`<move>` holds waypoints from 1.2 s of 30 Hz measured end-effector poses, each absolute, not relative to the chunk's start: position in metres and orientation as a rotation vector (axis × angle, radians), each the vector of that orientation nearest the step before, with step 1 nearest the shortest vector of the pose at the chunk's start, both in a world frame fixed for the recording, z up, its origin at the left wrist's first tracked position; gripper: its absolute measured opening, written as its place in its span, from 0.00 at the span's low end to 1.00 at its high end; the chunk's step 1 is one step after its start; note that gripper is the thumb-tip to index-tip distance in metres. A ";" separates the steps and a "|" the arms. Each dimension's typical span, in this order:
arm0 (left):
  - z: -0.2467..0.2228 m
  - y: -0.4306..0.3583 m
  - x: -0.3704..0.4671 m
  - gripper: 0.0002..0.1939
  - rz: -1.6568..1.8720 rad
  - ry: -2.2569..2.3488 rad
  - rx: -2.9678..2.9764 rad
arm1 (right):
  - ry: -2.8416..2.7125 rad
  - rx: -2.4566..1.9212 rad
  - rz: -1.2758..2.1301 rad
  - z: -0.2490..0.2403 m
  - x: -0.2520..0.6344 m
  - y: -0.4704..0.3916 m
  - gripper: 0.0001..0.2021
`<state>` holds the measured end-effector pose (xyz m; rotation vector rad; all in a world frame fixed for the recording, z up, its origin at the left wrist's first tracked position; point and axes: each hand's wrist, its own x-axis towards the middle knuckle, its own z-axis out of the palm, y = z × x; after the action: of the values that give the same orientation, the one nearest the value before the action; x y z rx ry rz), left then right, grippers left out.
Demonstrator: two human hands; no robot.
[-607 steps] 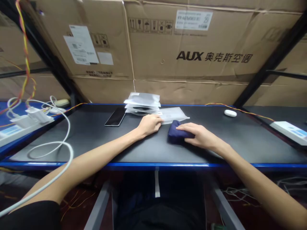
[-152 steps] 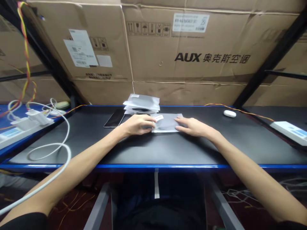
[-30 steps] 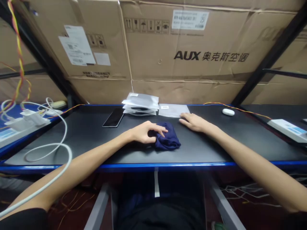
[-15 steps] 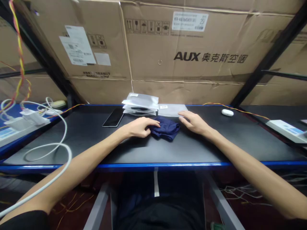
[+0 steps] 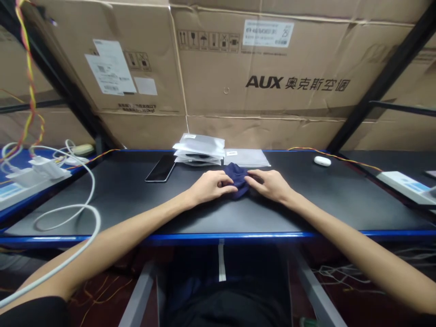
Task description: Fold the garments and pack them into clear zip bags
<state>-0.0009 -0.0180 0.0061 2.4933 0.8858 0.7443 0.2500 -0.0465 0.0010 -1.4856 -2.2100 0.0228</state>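
Note:
A crumpled piece of navy blue cloth point(image 5: 237, 173) lies on the dark tabletop between my two hands. From its left side my left hand point(image 5: 211, 186) grips it, with curled fingers and the thumb over its near part. My right hand point(image 5: 270, 185) holds the right edge, its thumb and fingers closed on the fabric. What kind of cloth item it is does not show. Just behind it are a stack of frosted plastic bags point(image 5: 199, 149) and a single flat frosted bag point(image 5: 247, 158) with a small white label.
A smartphone point(image 5: 161, 168) lies left of the stack, and a small white case point(image 5: 322, 161) at the back right. A white cable point(image 5: 96, 218) loops over the left side. Power strips point(image 5: 407, 185) sit at both sides. Large cardboard boxes point(image 5: 218, 100) wall off the back.
My right hand has moved left and down from the flat bag onto the cloth. My left hand has shifted right, and the cloth is bunched narrower between them.

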 end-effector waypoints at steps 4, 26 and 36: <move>0.008 -0.019 -0.001 0.14 0.815 0.971 2.223 | -2.315 -1.481 0.097 0.000 0.246 -0.049 0.26; 0.046 -0.003 -0.042 0.11 0.331 1.418 2.910 | -2.512 -1.392 0.530 0.018 0.304 -0.032 0.32; 0.025 -0.016 -0.019 0.14 0.510 0.790 2.900 | -2.514 -1.242 0.351 0.005 0.272 -0.039 0.24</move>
<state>-0.0186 -0.0157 0.0250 2.8997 0.7902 0.5096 0.2719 -0.0385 0.0053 -1.2417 -2.5145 0.3511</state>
